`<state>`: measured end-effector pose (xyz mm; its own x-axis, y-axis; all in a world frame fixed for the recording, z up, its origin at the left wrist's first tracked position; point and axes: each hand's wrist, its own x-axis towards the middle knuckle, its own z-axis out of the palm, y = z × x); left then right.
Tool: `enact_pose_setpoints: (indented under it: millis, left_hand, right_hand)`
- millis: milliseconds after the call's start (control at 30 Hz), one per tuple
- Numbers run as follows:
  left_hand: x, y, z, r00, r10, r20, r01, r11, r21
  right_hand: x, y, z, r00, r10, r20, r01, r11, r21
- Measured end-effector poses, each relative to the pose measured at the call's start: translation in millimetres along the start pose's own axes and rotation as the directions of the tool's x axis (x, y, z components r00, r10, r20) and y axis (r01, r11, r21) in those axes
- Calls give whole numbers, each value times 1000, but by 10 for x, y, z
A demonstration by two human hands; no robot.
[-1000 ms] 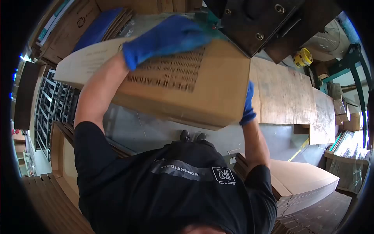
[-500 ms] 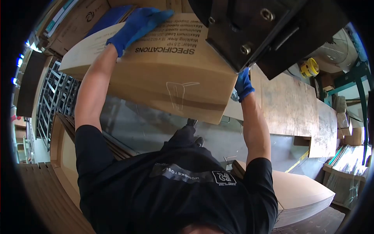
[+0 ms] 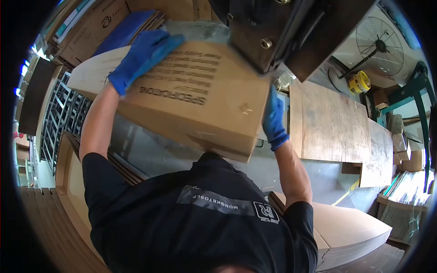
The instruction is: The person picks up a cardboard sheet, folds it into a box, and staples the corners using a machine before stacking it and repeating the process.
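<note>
A large printed cardboard box [image 3: 232, 102] is held up in front of me, tilted, with upside-down "SPECIFICATIONS" lettering on its upper face. My left hand [image 3: 144, 58], in a blue glove, lies across that face near the far left edge, fingers stretched over it. Against the right end of the box presses my right hand [image 3: 274, 119], also gloved in blue; its fingertips point up along the side and are partly hidden. A dark metal machine part [image 3: 273, 41] with bolts hangs just over the box's far right corner.
Wooden boards [image 3: 334, 123] form a low surface on the right, with a fan [image 3: 379, 45] and a yellow bucket [image 3: 359, 83] behind. Stacked flat cardboard [image 3: 355, 225] lies at lower right. More cardboard [image 3: 75, 182] and a metal rack [image 3: 59, 123] stand on the left.
The box has come closer to my body and turned a little, with both hands moving along with it. More of its right end now shows from under the machine part.
</note>
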<state>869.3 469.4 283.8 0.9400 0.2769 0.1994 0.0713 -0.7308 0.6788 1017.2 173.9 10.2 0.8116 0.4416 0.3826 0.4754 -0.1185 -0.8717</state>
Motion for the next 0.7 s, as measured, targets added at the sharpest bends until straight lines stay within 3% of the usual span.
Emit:
enact_pose_setpoints:
  millis: [33, 67, 100, 133, 200, 267, 333, 367, 433, 533, 567, 600, 667, 700]
  left_hand:
    - [80, 102, 97, 985, 168, -40, -161, 976, 145]
    - [143, 194, 254, 945, 315, -81, -279, 912, 300]
    - [143, 211, 347, 887, 453, -87, -371, 814, 446]
    - [124, 199, 409, 908, 409, -94, -336, 843, 421]
    - [162, 305, 508, 935, 338, -107, -277, 886, 372]
    - [29, 536, 459, 918, 393, -62, -328, 836, 439]
    - [-321, 896, 363, 935, 353, -7, -317, 846, 429]
    - [-384, 1194, 176, 929, 366, -56, -298, 828, 475]
    - [-525, 1602, -184, 906, 405, -125, -273, 783, 558]
    - [-646, 1416, -786, 860, 459, -221, -224, 730, 646]
    - [-650, 1269, -1022, 850, 463, -252, -199, 725, 660]
    - [-637, 1091, -1287, 844, 453, -287, -165, 729, 664]
    - [-683, 575, -1822, 820, 422, -387, -91, 763, 640]
    - [-680, 278, -2046, 811, 394, -432, -61, 792, 608]
  right_hand:
    - [54, -226, -286, 988, 102, 118, -133, 946, 296]
    - [152, -808, -591, 951, 201, 234, -299, 790, 535]
    - [97, -850, -716, 951, 198, 237, -299, 783, 546]
    - [60, -892, -837, 951, 195, 240, -299, 775, 556]
    - [-122, -570, -979, 978, 189, 90, -209, 853, 478]
    - [-316, -426, -1222, 976, 217, -30, -186, 892, 412]
    - [-1494, 1461, -2100, 833, 523, -179, -413, 805, 426]
    - [-1864, 1359, -2192, 706, 614, -353, -380, 749, 542]
    - [-2764, 931, -2292, 319, 772, -551, -261, 630, 731]
    - [-3568, 2148, -1767, 509, 692, -513, -536, 720, 440]
    - [-3061, 1740, -1481, 559, 602, -570, -373, 797, 476]
    - [-2359, 1266, -1301, 624, 454, -636, -84, 848, 523]
    - [-1187, 257, -1513, 720, 239, -651, 301, 738, 603]
    - [-902, -228, -1906, 740, 231, -631, 337, 685, 646]
